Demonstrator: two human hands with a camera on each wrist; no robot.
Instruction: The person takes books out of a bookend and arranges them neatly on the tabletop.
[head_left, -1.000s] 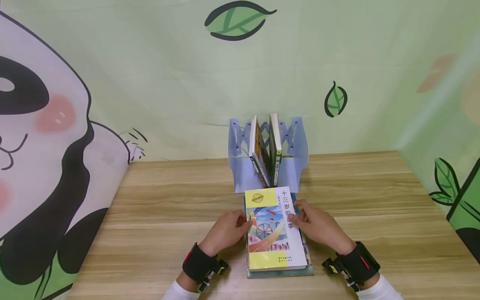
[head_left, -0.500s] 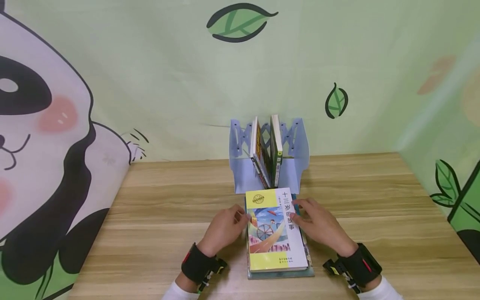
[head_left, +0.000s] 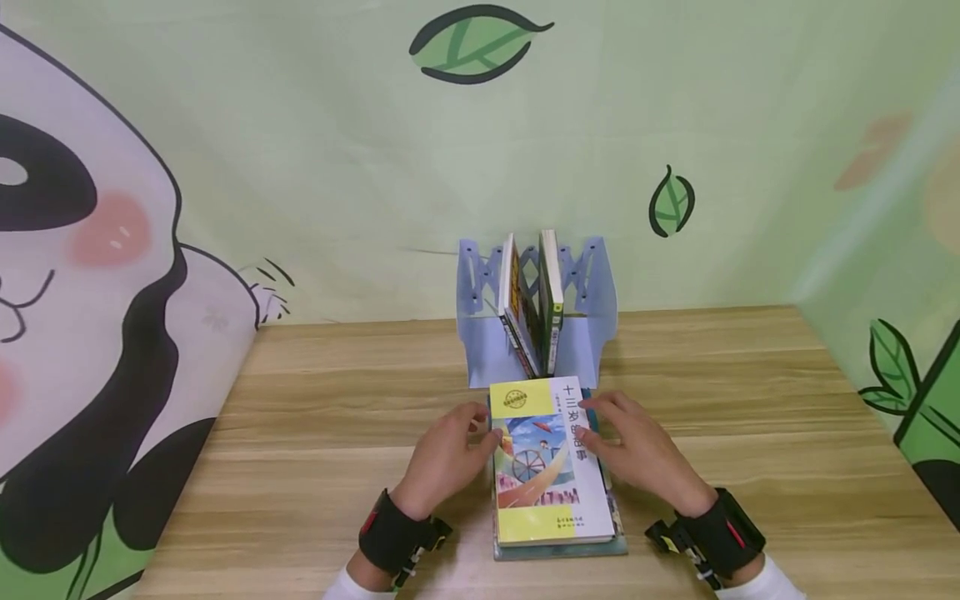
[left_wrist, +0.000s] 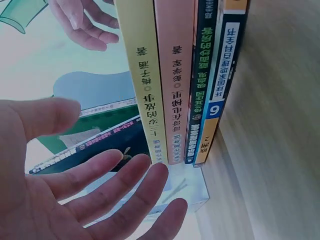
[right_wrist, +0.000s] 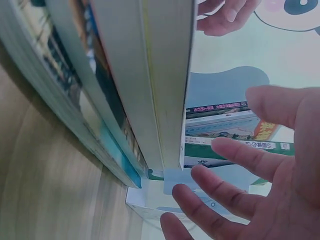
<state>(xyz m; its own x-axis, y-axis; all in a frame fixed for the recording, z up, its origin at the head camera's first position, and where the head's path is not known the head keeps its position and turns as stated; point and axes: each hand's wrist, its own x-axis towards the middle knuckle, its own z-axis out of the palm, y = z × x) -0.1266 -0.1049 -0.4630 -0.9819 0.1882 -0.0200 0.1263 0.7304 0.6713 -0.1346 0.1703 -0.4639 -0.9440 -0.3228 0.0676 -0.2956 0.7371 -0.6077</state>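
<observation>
- At the far left, on a pale green backdrop: a panda drawing, black and white with pink cheeks.
- Next, a striped wooden table, stretching across beneath both forearms.
- Left hand: hangs at the left edge of a stack of books, released, with thumb and fingers apart and loosely bent. At the thumb tip, cannot tell touching from just beside. At the wrist, a black wristband and a white sleeve.
- High on the backdrop, about the middle: a large leaf drawing.
- Stack: lies flat on the table, between both hands and just in front of a pale blue rack. On top, cover up, a yellow-and-white book with dark Chinese characters. Beneath, going down, a pink-spined book, a dark-spined book and a blue-and-orange-spined book marked 6.
- Rack: stands behind the stack, with a leaning book on its left and a nearly upright book on its right.
- Right hand: hangs at the stack's right edge, likewise released, with fingers spread in the right wrist view. Again, cannot tell touching from just beside.
- Farther right, a small leaf drawing, then a plant drawing.
</observation>
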